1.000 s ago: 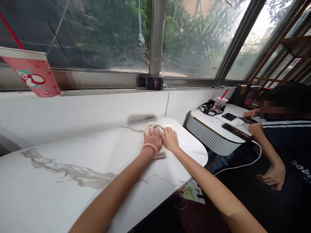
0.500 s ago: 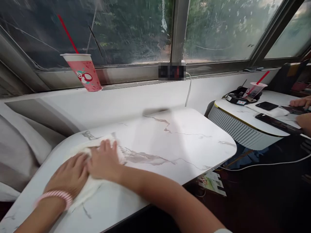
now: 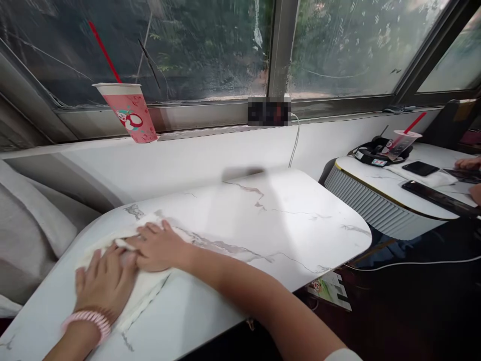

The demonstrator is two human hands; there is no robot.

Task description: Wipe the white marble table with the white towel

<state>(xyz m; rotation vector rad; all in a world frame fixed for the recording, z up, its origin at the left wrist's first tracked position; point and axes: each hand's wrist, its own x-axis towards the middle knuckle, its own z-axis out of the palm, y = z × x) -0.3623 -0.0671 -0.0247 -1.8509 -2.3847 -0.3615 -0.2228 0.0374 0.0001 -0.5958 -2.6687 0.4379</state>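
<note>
A white cloth (image 3: 145, 293) lies spread on the left part of a white marble-patterned table (image 3: 233, 220), with a raised fold between my hands. My left hand (image 3: 107, 278), a pink coiled band (image 3: 88, 321) round its wrist, rests flat on the cloth with fingers spread. Just to its right, my right hand (image 3: 160, 245) presses down flat on the cloth's upper part, its fingers stretched toward the left. The two hands are very close at the fold. Part of the cloth is hidden under them.
A pink paper cup (image 3: 131, 115) with a red straw stands on the window ledge. At right, a second table (image 3: 370, 183) bears a plastic cup (image 3: 402, 143), a phone (image 3: 421, 168) and a black headset (image 3: 376, 153). Another person's hand (image 3: 468, 164) shows there. Grey fabric (image 3: 33, 225) borders the left.
Both hands have shifted slightly left with the cloth. My left hand's fingers are now spread wider, and a cloth fold shows between the hands. The view has turned a little left.
</note>
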